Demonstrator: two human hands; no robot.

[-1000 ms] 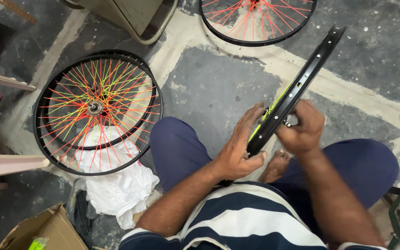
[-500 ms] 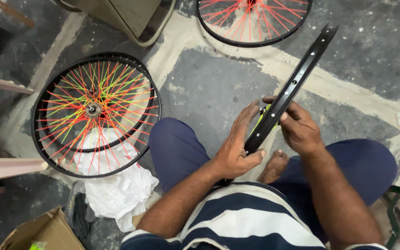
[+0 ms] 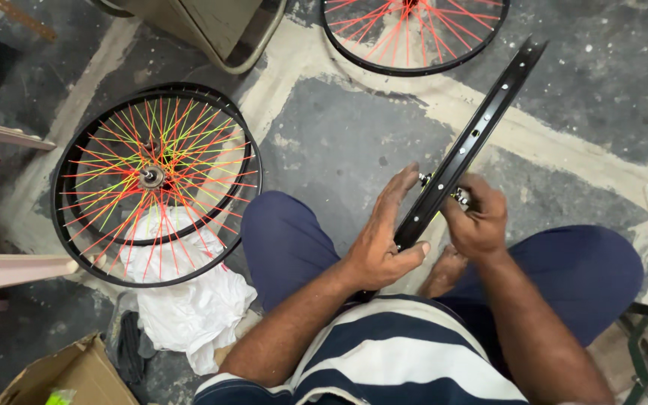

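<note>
I sit on the floor with a black bicycle rim (image 3: 481, 124) held edge-on over my lap, its far end pointing up and right. My left hand (image 3: 382, 238) steadies the rim from the left, thumb against its near edge and fingers stretched along it. My right hand (image 3: 475, 217) is closed on the rim's right side, around a small metal hub piece (image 3: 460, 196) with spokes that is mostly hidden behind the rim. My bare foot (image 3: 444, 271) shows between my blue-trousered knees.
Two stacked black wheels with red, orange and green spokes (image 3: 155, 180) lie on the floor at left over white cloth (image 3: 189, 311). Another spoked wheel (image 3: 414, 34) lies at the top. A cardboard box (image 3: 69, 375) sits bottom left, a metal-framed stand (image 3: 219, 30) top left.
The rim has tilted slightly and slid in my hands. My left fingers have straightened along it, and my right hand has shifted lower on the far side.
</note>
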